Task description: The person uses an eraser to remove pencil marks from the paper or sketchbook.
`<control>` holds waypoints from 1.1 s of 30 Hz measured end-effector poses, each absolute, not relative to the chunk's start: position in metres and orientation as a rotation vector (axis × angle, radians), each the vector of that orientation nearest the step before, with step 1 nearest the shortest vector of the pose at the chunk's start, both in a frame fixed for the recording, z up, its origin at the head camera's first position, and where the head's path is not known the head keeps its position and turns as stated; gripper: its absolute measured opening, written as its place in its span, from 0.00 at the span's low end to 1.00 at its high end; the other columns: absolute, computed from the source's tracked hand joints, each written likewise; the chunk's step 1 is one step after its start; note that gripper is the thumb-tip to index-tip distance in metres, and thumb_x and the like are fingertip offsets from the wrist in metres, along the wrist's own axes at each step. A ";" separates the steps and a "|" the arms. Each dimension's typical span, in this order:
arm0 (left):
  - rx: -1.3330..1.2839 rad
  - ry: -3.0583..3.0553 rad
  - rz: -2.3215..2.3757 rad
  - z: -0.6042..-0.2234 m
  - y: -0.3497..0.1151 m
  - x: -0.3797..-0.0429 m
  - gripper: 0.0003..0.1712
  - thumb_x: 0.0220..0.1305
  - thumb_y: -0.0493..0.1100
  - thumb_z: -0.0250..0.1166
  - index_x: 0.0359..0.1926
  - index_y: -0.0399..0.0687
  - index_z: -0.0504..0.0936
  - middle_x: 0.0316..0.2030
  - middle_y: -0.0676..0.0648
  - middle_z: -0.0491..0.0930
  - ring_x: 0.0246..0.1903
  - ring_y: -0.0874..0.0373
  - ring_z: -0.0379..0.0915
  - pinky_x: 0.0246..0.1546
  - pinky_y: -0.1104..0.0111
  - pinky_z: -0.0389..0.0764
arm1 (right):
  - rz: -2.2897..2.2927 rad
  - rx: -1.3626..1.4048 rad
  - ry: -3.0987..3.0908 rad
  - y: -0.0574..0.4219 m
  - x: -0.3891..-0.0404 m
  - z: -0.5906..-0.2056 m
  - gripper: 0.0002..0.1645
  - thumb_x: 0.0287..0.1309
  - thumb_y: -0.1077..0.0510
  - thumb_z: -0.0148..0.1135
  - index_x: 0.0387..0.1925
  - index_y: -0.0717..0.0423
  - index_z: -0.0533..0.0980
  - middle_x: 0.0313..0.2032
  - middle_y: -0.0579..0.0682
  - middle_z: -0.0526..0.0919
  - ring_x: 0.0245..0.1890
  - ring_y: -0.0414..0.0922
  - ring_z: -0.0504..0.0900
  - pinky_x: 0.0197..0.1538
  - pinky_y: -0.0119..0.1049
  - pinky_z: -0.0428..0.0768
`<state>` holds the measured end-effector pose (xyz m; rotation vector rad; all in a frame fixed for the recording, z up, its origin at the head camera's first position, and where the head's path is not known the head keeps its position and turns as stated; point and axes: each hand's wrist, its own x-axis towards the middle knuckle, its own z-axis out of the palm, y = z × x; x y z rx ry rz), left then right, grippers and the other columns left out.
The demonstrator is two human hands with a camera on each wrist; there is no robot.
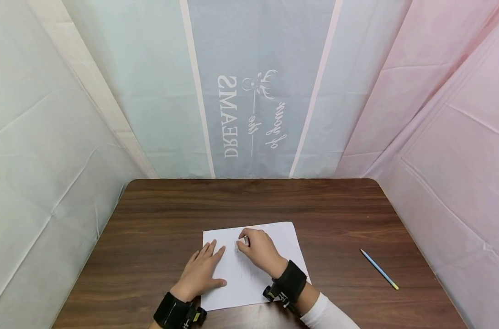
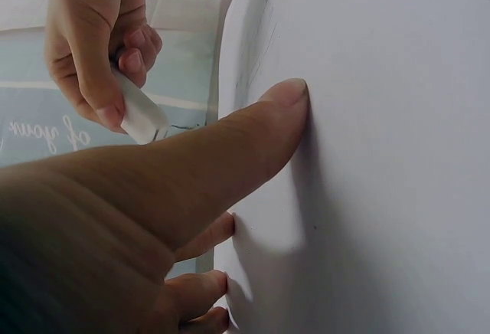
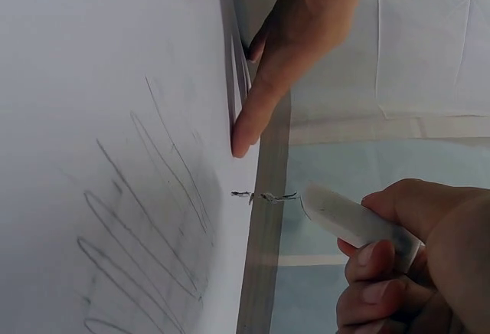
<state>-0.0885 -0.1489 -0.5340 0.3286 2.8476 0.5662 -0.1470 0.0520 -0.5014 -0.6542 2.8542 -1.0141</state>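
Observation:
On the sheet of white paper [image 1: 284, 242] my left hand [image 1: 201, 272] lies with fingers spread, pressing its left side. My right hand [image 1: 260, 250] pinches a white eraser [image 3: 344, 215] between thumb and curled fingers, over the upper middle of the sheet. Grey pencil scribbles [image 3: 138, 250] run in zigzag strokes across the paper. Dark eraser crumbs [image 3: 264, 196] show right at the eraser's tip. In the left wrist view the left thumb stretches over the paper, and the eraser stands tilted beyond it.
A light blue pencil [image 1: 379, 269] with a yellow end lies to the right on the dark wooden table [image 1: 163, 205]. Fabric curtains [image 1: 249, 36] hang along the table's back and sides. Each wrist wears a black strap with a small camera.

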 end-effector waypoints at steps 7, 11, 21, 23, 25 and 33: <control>0.343 2.843 0.576 -0.535 -0.150 -0.089 0.53 0.46 0.59 0.80 0.72 0.47 0.71 0.75 0.34 0.61 0.76 0.35 0.56 0.71 0.36 0.61 | -0.999 -0.671 2.843 0.047 -0.146 -0.508 0.07 0.63 0.56 0.66 0.37 0.56 0.84 0.16 0.38 0.73 0.16 0.31 0.64 0.20 0.26 0.63; 0.353 2.843 0.579 -0.536 -0.151 -0.089 0.53 0.47 0.59 0.80 0.72 0.47 0.71 0.76 0.34 0.61 0.76 0.35 0.56 0.70 0.36 0.61 | -0.970 -0.687 2.853 0.045 -0.145 -0.514 0.06 0.63 0.57 0.67 0.36 0.56 0.84 0.15 0.39 0.71 0.15 0.32 0.62 0.19 0.26 0.61; 0.352 2.841 0.597 -0.536 -0.150 -0.088 0.53 0.46 0.58 0.80 0.72 0.46 0.71 0.75 0.33 0.61 0.75 0.34 0.56 0.70 0.35 0.61 | -0.933 -0.675 2.842 0.044 -0.145 -0.526 0.06 0.61 0.58 0.68 0.35 0.57 0.85 0.17 0.42 0.77 0.16 0.32 0.63 0.21 0.27 0.63; 0.350 2.840 0.599 -0.536 -0.150 -0.088 0.53 0.46 0.58 0.80 0.72 0.46 0.71 0.75 0.33 0.61 0.75 0.34 0.56 0.70 0.35 0.61 | -0.920 -0.670 2.842 0.045 -0.145 -0.528 0.06 0.61 0.58 0.68 0.35 0.57 0.85 0.18 0.42 0.78 0.16 0.32 0.63 0.21 0.27 0.64; 0.347 2.840 0.595 -0.536 -0.150 -0.087 0.53 0.46 0.58 0.80 0.72 0.46 0.71 0.75 0.33 0.61 0.75 0.34 0.56 0.70 0.35 0.61 | -0.906 -0.668 2.844 0.045 -0.146 -0.529 0.06 0.61 0.58 0.69 0.35 0.57 0.85 0.17 0.42 0.78 0.16 0.33 0.63 0.22 0.27 0.64; 0.351 2.854 0.582 -0.535 -0.150 -0.088 0.53 0.45 0.59 0.81 0.71 0.46 0.72 0.75 0.33 0.62 0.75 0.33 0.57 0.69 0.34 0.62 | -0.856 -0.659 2.857 0.045 -0.147 -0.530 0.06 0.59 0.58 0.69 0.36 0.56 0.86 0.23 0.46 0.84 0.19 0.33 0.67 0.26 0.27 0.69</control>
